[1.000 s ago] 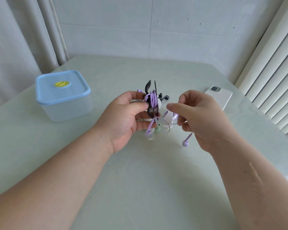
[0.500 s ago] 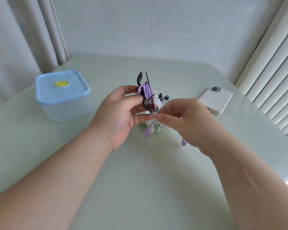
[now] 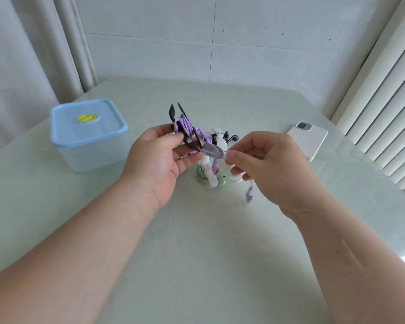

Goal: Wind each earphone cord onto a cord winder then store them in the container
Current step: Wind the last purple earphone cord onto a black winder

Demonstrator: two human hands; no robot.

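While the left hand [image 3: 159, 160] holds the black cord winder [image 3: 188, 140] above the tabletop [image 3: 197, 253], its grip closed with thumb and fingers curled round the lower part, the purple earphone cord [image 3: 185, 123] sits in several turns round the winder's middle. The right hand [image 3: 267, 160] has its grip closed as a pinch on the loose tail of that cord, just beside the winder's lower end, and one purple earbud [image 3: 250, 195] dangles below the hand.

Winding looks to be the step in hand, and near its end for this cord, since only a short tail seems left. The next move probably calls for carrying that tail round the winder under light tension, so the turns do not slip off, and then securing the end.

Green and white earphones [image 3: 211, 178] lie in a heap just behind the hands, not yet stored. The blue-lidded container [image 3: 89, 134] stands well to the left with its lid on; it would need opening before anything goes in.
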